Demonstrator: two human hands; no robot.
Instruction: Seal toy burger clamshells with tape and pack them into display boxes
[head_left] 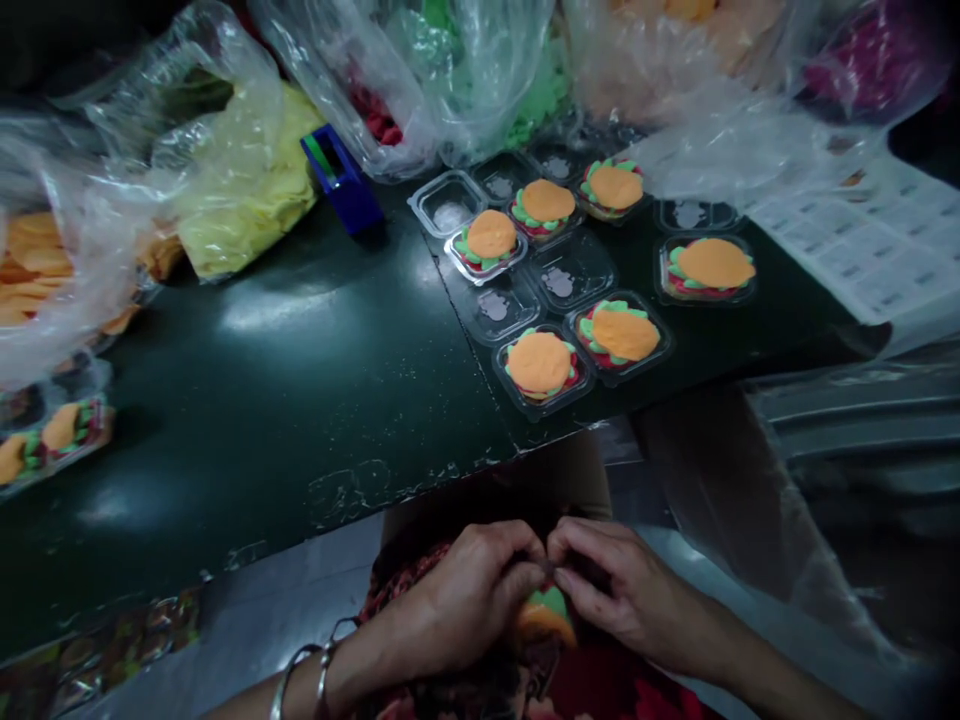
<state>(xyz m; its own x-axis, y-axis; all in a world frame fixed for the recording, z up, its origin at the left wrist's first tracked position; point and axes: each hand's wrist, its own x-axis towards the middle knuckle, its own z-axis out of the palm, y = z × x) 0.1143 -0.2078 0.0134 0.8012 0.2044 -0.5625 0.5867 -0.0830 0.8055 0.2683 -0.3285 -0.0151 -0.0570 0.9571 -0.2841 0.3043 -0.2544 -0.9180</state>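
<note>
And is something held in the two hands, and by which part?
The left hand and right hand meet at the upper edge of an orange-and-green piece; whether they grip it or something smaller cannot be told.

Left grip (480, 590) and right grip (615, 580) nearly touch, both pinching, forearms (739, 652) angled inward.
</note>
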